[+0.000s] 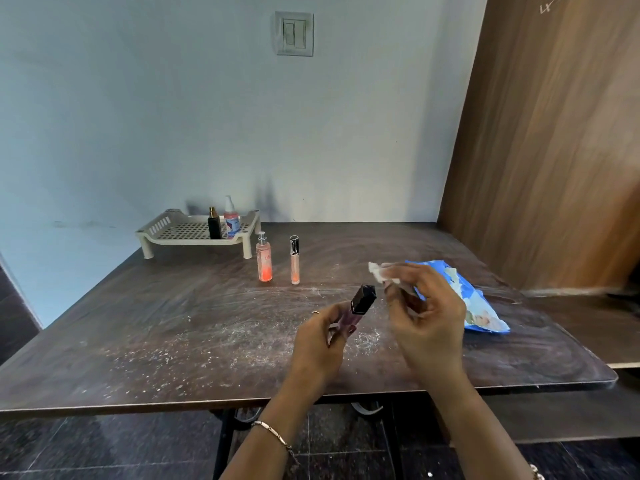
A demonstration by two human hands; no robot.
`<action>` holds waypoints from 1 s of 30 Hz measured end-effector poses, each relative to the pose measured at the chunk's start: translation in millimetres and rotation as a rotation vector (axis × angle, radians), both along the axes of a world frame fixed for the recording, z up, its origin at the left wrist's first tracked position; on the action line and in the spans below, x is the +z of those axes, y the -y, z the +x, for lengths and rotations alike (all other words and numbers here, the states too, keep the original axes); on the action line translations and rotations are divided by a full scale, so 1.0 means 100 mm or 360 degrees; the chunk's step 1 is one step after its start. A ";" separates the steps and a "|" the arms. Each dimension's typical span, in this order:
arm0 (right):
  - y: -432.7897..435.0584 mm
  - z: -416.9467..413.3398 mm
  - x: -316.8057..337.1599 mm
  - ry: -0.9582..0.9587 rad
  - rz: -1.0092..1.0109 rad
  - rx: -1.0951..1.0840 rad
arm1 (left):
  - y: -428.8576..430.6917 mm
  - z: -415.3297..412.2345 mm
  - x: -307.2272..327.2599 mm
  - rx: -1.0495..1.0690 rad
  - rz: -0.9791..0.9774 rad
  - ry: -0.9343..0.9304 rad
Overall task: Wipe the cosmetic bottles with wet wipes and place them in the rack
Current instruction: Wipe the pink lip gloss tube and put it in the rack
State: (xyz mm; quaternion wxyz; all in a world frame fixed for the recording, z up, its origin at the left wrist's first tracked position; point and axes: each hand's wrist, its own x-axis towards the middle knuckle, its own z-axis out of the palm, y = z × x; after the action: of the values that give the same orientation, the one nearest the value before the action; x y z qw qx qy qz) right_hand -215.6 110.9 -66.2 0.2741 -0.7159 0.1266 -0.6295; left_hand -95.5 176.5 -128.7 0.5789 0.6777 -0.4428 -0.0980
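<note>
Pale blue wall, dusty dark table (173,323). Upper left of table: cream rack (162,233) holding a black bottle (214,225) and a white-capped bottle (231,220), both upright. Just right of the rack, on the table: pink spray bottle (264,259) and gloss tube (294,261), upright, apart. Centre frame, above the table: left hand (318,344), grip clamped round a purple tube (362,301), black cap tilted up and right. Right hand (426,313), grip pinching a white wipe (379,271) near the cap, not touching it. Blue wipes pack (478,299) lies behind the right hand.
</note>
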 end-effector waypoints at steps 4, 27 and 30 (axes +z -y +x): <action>0.08 -0.05 -0.03 -0.0465 -0.0679 -0.0123 | -0.02 0.03 0.01 0.0051 -0.0007 0.0215; 0.04 -0.04 -0.05 -0.0429 -0.0755 -0.0191 | -0.12 0.10 0.15 0.0191 -0.0004 0.0499; 0.10 -0.07 -0.09 -0.0474 -0.0681 -0.0205 | -0.16 0.08 0.11 0.0236 0.0059 0.0575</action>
State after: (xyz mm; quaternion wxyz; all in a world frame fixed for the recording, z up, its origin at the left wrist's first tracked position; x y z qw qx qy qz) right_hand -222.9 101.0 -75.4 0.0544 -0.8328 0.0749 -0.5457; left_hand -87.5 192.8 -117.7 0.4829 0.7256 -0.4866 0.0599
